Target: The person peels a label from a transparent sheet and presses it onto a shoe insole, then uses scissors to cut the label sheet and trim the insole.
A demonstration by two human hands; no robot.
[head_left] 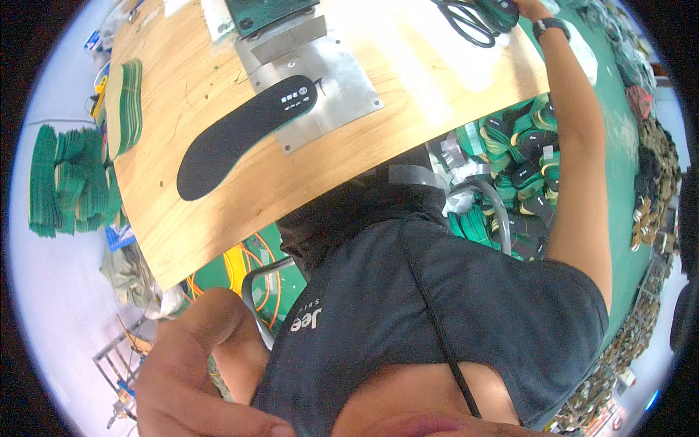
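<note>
My left hand (191, 382) is raised close to the camera at the lower left, away from the table, its fingers mostly cut off by the lower edge. At the far right my right arm reaches forward, a dark watch on its wrist. The right hand (534, 9) is at the top edge beside a black device (498, 12) with a coiled black cable (466, 25); its fingers are largely out of view, so I cannot tell whether it grips the device. One black insole (237, 138) with white print lies aslant, its heel end over a metal plate (338, 95).
A stack of green-edged insoles (125, 109) stands at the left of the wooden table (167, 233). Further left are more green stacks (69, 178). A dark machine base (269, 14) sits at the back. Many insoles (520, 167) are heaped below right, near a grey chair armrest (495, 200).
</note>
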